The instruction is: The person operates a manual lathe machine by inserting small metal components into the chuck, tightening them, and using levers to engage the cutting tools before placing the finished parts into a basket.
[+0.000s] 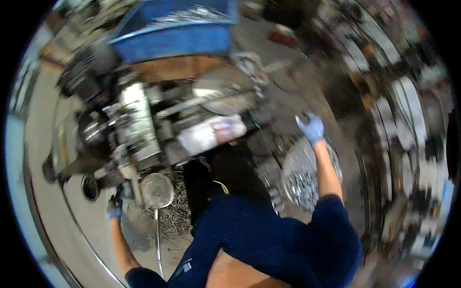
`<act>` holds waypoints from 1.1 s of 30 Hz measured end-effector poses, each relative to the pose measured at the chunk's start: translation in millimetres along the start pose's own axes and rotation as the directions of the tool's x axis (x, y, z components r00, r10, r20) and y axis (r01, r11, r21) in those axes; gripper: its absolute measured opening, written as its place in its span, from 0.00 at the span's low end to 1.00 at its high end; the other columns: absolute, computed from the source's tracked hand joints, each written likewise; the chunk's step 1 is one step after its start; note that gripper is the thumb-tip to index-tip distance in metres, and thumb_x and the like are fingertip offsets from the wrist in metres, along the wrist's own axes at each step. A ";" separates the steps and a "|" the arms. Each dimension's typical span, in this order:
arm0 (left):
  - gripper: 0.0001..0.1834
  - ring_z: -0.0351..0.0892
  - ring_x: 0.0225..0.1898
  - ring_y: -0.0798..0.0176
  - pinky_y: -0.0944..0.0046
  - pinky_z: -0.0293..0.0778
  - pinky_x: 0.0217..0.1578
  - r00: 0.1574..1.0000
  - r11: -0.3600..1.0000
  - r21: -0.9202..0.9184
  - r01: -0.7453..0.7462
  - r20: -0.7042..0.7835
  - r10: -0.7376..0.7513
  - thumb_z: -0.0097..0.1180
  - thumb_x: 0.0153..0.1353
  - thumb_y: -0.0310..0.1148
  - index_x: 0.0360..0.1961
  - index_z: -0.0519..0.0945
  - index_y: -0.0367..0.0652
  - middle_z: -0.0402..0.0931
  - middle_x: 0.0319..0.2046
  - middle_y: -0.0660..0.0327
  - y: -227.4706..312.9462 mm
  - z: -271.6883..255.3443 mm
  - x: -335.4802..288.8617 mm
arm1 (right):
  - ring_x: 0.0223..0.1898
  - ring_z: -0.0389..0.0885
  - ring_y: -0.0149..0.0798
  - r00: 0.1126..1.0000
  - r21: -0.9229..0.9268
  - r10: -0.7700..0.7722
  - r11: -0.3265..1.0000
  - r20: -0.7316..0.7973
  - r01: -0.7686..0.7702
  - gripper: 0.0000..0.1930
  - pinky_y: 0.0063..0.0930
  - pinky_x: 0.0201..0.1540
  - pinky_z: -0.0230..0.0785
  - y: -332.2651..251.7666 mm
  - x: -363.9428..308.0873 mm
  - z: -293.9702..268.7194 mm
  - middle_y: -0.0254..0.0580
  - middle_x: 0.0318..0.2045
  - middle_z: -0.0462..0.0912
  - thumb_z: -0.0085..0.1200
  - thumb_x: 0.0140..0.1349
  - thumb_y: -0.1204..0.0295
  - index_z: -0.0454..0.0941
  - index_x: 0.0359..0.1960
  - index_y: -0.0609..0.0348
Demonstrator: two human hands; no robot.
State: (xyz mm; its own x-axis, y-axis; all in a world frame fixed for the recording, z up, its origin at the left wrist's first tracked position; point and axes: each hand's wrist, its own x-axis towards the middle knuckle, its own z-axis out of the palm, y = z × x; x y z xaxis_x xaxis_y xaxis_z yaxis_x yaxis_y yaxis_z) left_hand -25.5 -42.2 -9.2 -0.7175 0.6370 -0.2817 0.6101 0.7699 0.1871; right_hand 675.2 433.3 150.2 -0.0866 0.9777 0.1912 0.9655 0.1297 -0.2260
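Note:
My right hand (314, 129), in a pale blue glove, is stretched out just beyond a round basket (286, 168) with small shiny metal pieces (303, 185) in it. Its thumb and fingers are apart, and I see nothing held between them. At the lower left, my left hand (114, 211), gloved too, is beside a dark handle-like part (116, 197) of the machine (137, 122). Blur hides its fingers, so whether it grips that part is unclear. A white cloth or bag (201, 138) with a coloured patch lies across the machine's front, ahead of my legs.
A blue bin (177, 41) holding long metal pieces stands at the far side. Metal scraps (175, 216) cover the floor left of my legs, near a round dish (157, 190) above a metal rod (158, 235). Blurred racks or machinery (403, 125) line the right.

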 end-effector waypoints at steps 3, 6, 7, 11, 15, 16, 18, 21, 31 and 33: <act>0.24 0.72 0.50 0.46 0.55 0.68 0.47 0.988 1.000 0.025 0.019 0.151 -0.023 0.43 0.63 0.45 0.53 0.72 0.39 0.73 0.49 0.48 23.2 -2.9 -1.0 | 0.42 0.79 0.49 0.987 0.033 0.161 0.986 0.002 -0.161 0.25 0.35 0.47 0.70 51.2 -24.0 -27.0 0.49 0.39 0.81 0.58 0.50 0.49 0.81 0.40 0.58; 0.25 0.73 0.48 0.44 0.53 0.68 0.44 0.961 0.959 0.190 0.209 0.144 -0.238 0.40 0.63 0.49 0.50 0.74 0.40 0.75 0.46 0.47 30.6 13.3 3.3 | 0.41 0.80 0.47 0.937 0.063 0.344 0.936 0.050 -0.347 0.24 0.32 0.46 0.71 90.2 -56.3 -43.3 0.48 0.37 0.82 0.58 0.50 0.52 0.81 0.38 0.60; 0.26 0.73 0.47 0.43 0.52 0.68 0.43 0.962 0.953 0.224 0.201 0.140 -0.236 0.39 0.63 0.50 0.50 0.74 0.40 0.75 0.45 0.47 45.9 16.9 4.5 | 0.41 0.81 0.46 0.922 0.075 0.384 0.919 0.052 -0.387 0.23 0.32 0.46 0.71 102.5 -66.5 -45.5 0.48 0.37 0.82 0.59 0.50 0.52 0.81 0.37 0.60; 0.29 0.74 0.45 0.41 0.49 0.68 0.41 0.969 0.955 0.265 0.135 0.167 -0.183 0.36 0.62 0.55 0.47 0.76 0.41 0.76 0.42 0.46 73.3 9.5 7.2 | 0.40 0.81 0.45 0.911 0.113 0.405 0.904 0.082 -0.412 0.21 0.31 0.46 0.71 107.9 -79.5 -42.3 0.49 0.36 0.82 0.60 0.49 0.54 0.82 0.35 0.60; 0.33 0.74 0.44 0.39 0.46 0.68 0.41 0.953 0.981 0.042 0.190 0.231 -0.194 0.33 0.62 0.59 0.44 0.78 0.41 0.76 0.41 0.45 45.7 7.3 4.8 | 0.36 0.82 0.43 0.987 0.191 0.159 0.968 0.037 -0.163 0.19 0.30 0.43 0.72 43.6 -33.0 -41.6 0.47 0.33 0.83 0.61 0.50 0.57 0.82 0.33 0.62; 0.35 0.73 0.45 0.37 0.46 0.68 0.41 0.989 0.983 -0.144 0.116 0.105 -0.101 0.31 0.62 0.60 0.45 0.77 0.39 0.76 0.42 0.44 19.8 25.9 8.4 | 0.35 0.83 0.43 0.997 0.236 0.066 0.969 0.031 -0.072 0.18 0.30 0.42 0.73 18.9 -18.5 -34.9 0.46 0.32 0.83 0.61 0.51 0.57 0.81 0.33 0.62; 0.33 0.68 0.51 0.38 0.49 0.66 0.47 0.977 0.987 -0.030 0.157 0.150 -0.151 0.33 0.63 0.58 0.53 0.72 0.42 0.71 0.49 0.44 -5.8 32.6 13.6 | 0.32 0.83 0.38 0.998 0.390 -0.039 0.921 0.043 0.019 0.16 0.28 0.40 0.73 -24.3 5.2 -16.8 0.45 0.30 0.84 0.62 0.51 0.61 0.81 0.33 0.62; 0.24 0.73 0.48 0.43 0.52 0.68 0.46 0.990 0.986 -0.122 0.115 0.099 -0.103 0.47 0.58 0.48 0.48 0.76 0.42 0.74 0.47 0.46 2.2 20.8 -4.7 | 0.31 0.82 0.34 0.957 0.549 -0.290 0.803 0.022 0.231 0.15 0.26 0.38 0.73 -120.7 31.0 -14.0 0.45 0.29 0.84 0.63 0.51 0.62 0.81 0.34 0.62; 0.21 0.79 0.42 0.59 0.63 0.72 0.42 0.765 0.949 -0.249 0.194 -0.567 -0.305 0.50 0.61 0.43 0.47 0.76 0.36 0.79 0.40 0.50 -99.4 -179.6 -170.3 | 0.40 0.77 0.46 0.091 0.279 -0.974 0.030 -0.209 0.960 0.19 0.35 0.50 0.65 -474.5 -19.4 -55.2 0.44 0.33 0.81 0.56 0.49 0.52 0.82 0.30 0.55; 0.24 0.80 0.37 0.58 0.62 0.73 0.37 0.721 0.898 -0.325 0.298 -0.540 -0.434 0.48 0.62 0.48 0.45 0.77 0.37 0.80 0.35 0.50 -128.7 -179.1 -200.4 | 0.42 0.75 0.48 -0.030 0.022 -0.998 -0.031 -0.057 0.999 0.22 0.46 0.55 0.56 -518.9 -32.0 -33.7 0.48 0.33 0.79 0.49 0.51 0.48 0.83 0.29 0.53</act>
State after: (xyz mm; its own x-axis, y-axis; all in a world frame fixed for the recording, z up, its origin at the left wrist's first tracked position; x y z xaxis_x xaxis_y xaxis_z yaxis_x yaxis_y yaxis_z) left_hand -20.4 -262.2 191.7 -0.9637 0.1452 0.2240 0.2251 0.8931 0.3896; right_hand 185.3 329.2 293.6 -0.9469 -0.1681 0.2741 -0.1222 0.9766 0.1769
